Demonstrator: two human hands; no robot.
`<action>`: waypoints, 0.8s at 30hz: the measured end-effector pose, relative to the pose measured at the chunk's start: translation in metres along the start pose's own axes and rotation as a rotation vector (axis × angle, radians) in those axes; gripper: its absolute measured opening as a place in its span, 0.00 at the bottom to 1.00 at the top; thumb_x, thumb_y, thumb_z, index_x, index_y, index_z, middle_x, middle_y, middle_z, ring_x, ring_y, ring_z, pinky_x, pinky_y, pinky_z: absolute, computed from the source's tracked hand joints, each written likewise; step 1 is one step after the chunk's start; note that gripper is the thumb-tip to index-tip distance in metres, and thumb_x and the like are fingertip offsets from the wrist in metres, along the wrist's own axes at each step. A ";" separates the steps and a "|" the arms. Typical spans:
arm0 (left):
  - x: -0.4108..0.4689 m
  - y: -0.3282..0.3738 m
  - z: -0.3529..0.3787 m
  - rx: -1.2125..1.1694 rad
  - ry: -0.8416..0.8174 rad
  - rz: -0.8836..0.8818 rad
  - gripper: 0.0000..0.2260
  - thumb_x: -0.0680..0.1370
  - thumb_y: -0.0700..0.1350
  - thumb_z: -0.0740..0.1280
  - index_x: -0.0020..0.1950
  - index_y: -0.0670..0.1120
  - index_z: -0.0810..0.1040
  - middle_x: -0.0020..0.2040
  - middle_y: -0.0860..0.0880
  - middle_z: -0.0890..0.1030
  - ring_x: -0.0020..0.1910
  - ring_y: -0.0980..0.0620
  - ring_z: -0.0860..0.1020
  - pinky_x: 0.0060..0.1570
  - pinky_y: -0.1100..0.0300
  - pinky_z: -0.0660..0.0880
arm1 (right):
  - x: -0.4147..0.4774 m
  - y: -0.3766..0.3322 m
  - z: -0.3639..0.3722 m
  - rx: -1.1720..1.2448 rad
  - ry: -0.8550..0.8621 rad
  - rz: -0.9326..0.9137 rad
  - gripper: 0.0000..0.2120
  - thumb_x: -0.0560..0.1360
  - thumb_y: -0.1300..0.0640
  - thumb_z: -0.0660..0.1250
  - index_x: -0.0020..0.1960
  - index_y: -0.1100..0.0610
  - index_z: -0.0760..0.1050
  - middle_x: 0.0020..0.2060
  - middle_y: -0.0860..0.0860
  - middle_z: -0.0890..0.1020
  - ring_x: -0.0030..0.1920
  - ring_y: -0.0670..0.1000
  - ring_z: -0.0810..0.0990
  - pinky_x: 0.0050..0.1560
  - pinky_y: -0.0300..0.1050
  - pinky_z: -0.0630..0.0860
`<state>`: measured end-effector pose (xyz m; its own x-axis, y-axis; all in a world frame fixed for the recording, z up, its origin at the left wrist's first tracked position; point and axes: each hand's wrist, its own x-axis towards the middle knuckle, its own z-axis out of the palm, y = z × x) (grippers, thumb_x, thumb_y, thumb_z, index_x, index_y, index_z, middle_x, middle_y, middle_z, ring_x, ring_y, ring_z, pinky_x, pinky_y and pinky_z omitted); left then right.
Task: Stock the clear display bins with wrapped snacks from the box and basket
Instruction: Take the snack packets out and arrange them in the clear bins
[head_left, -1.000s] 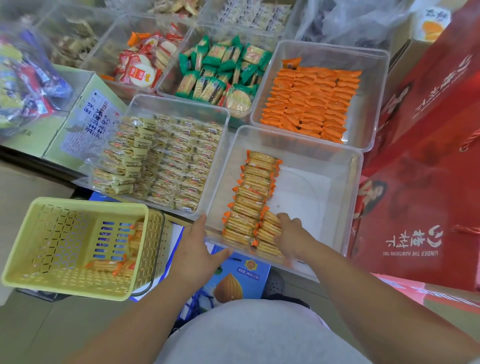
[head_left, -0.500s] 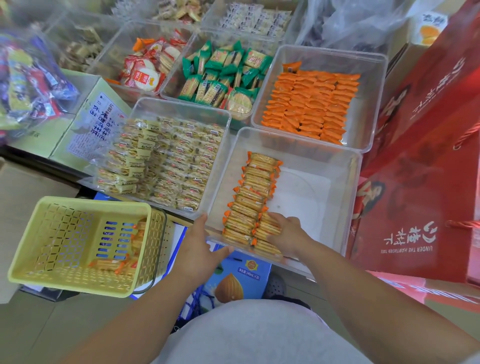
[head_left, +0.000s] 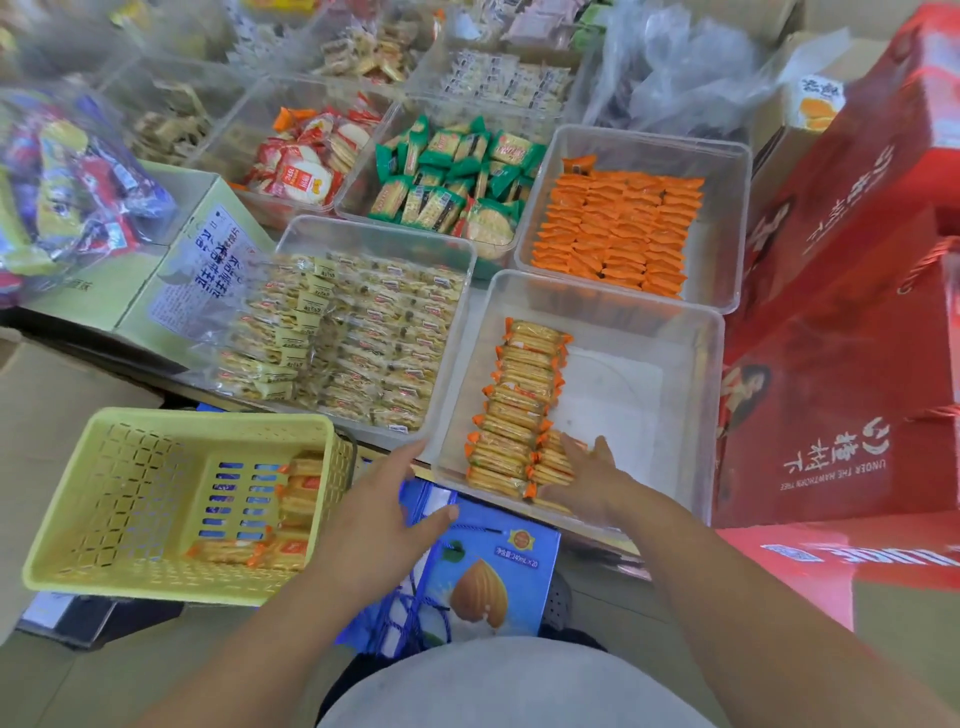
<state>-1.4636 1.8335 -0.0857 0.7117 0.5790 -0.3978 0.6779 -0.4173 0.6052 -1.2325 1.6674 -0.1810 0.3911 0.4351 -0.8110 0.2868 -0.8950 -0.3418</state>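
Note:
A clear bin in front of me holds a row of orange-edged wrapped crackers along its left side. My right hand lies inside the bin at its near edge, fingers spread flat on a short second stack of the crackers. My left hand hovers open just outside the bin's near left corner, holding nothing. To the left, a yellow basket holds several more of the same crackers in its right corner.
Other clear bins hold pale yellow packs, orange packs, green packs and red-and-white packs. Red gift boxes stand at the right. A blue carton sits below the bins. A green box stands left.
My right hand has opened flat over the crackers at the bin's near edge. My left hand has drifted slightly away from the bin corner. The camera has tilted up a little.

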 end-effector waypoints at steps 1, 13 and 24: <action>-0.004 -0.006 -0.012 -0.007 0.011 0.043 0.31 0.74 0.63 0.73 0.73 0.74 0.61 0.60 0.66 0.73 0.52 0.60 0.78 0.45 0.67 0.73 | -0.003 -0.001 0.001 -0.006 0.021 0.016 0.47 0.74 0.33 0.66 0.81 0.40 0.39 0.80 0.55 0.34 0.80 0.63 0.56 0.77 0.56 0.59; 0.037 -0.177 -0.160 0.213 -0.141 -0.099 0.16 0.77 0.54 0.74 0.63 0.55 0.78 0.57 0.50 0.81 0.47 0.53 0.78 0.45 0.58 0.72 | -0.090 -0.111 0.067 -0.085 0.789 -0.061 0.26 0.75 0.43 0.71 0.70 0.50 0.75 0.69 0.55 0.75 0.71 0.60 0.67 0.69 0.58 0.68; 0.076 -0.225 -0.130 0.505 -0.764 -0.072 0.34 0.77 0.68 0.66 0.76 0.49 0.72 0.75 0.46 0.73 0.66 0.45 0.75 0.61 0.52 0.72 | -0.110 -0.253 0.183 0.144 0.269 -0.240 0.32 0.82 0.43 0.61 0.81 0.39 0.49 0.74 0.50 0.57 0.58 0.51 0.75 0.59 0.42 0.66</action>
<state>-1.5859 2.0629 -0.1627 0.4710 0.0699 -0.8793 0.5972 -0.7590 0.2595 -1.5081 1.8279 -0.0924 0.5483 0.6274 -0.5529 0.2797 -0.7607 -0.5858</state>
